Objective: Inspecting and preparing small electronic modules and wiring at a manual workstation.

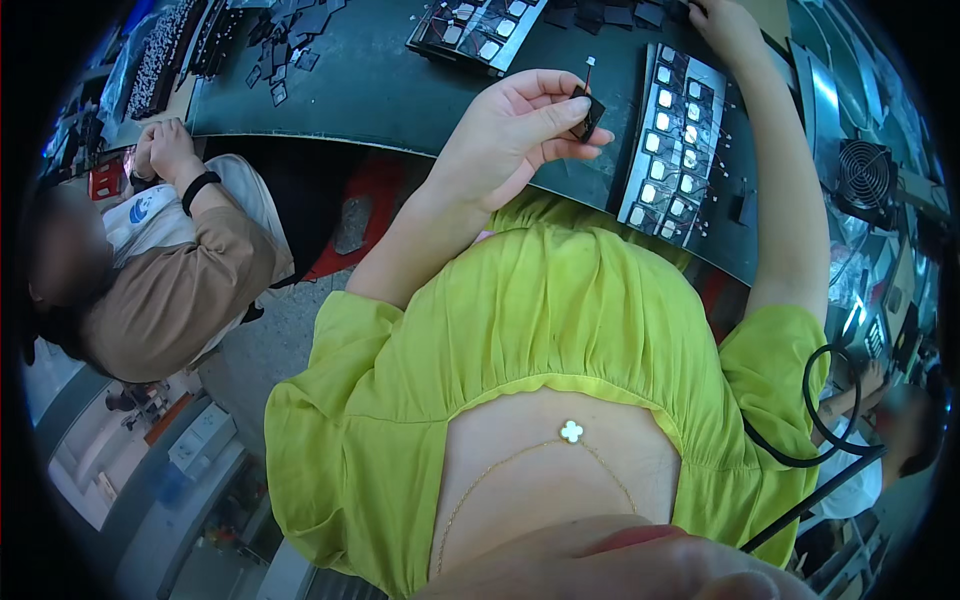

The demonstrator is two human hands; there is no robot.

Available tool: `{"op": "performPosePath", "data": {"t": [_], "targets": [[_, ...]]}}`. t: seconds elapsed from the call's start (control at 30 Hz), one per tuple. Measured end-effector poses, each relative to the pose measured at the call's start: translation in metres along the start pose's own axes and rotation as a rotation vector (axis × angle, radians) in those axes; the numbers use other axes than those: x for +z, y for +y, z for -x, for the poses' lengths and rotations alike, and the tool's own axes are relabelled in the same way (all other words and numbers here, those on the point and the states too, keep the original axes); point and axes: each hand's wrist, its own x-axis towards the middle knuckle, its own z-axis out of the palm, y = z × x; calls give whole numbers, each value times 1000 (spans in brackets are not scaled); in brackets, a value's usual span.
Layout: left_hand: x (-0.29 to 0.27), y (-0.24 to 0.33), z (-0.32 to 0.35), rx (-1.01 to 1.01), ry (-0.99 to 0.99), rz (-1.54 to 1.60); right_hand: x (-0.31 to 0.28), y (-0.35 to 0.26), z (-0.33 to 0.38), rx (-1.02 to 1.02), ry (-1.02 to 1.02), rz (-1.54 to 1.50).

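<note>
At upper centre of the frame, the left hand (515, 130) pinches a small black part (588, 112) between thumb and fingers; a thin red-tipped lead rises from the part, whose details are too small to make out. To the upper right, the right hand (725, 25) reaches to the top edge of the frame, resting just beyond the far end of a long tray (672, 145) of small white-faced pieces; its fingers are cut off by the frame, so whether they grip anything cannot be told. Both hands work over a dark bench (390, 90) curving across the top. A second tray (478, 30) lies at top centre, partly cropped, with loose dark squares (290, 45) scattered at upper left. A green blouse (530, 340) fills the middle of the picture and hides the bench's near edge. At left, a co-worker in a tan sleeve (180, 295) sits with clasped hands (160, 150) at the bench corner. At far right a small fan (865, 175) sits near the blurred rim.
</note>
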Motion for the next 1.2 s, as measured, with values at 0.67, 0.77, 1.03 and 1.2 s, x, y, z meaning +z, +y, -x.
{"op": "performPosePath", "data": {"t": [0.67, 0.77, 1.03, 1.2], "targets": [[58, -23, -20, 74, -26, 409, -36, -99, 205, -586, 641, -334], [66, -33, -17, 61, -37, 366, -40, -96, 223, -543, 608, -307], [66, -53, -9, 125, 24, 216, -43, -97, 239, -468, 454, -465], [65, -59, -5, 123, 47, 154, -40, -100, 247, -451, 459, -427]]}}
